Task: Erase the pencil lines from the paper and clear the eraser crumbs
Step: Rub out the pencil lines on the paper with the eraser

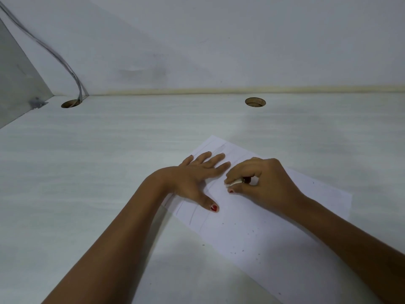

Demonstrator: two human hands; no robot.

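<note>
left hand (192, 172) spread flat on paper (274, 227); right hand (263, 181) pinching eraser (234, 183); pencil lines (192, 213) lying left, running near-to-far.

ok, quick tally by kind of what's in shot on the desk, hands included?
hands: 2, left hand and right hand
paper: 1
eraser: 1
desk holes: 2
total: 6

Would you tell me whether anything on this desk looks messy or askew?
Dark eraser crumbs lie scattered over the near part of the white paper sheet, which sits at a slant on the pale wooden desk. Faint pencil lines show beside the left hand.
</note>
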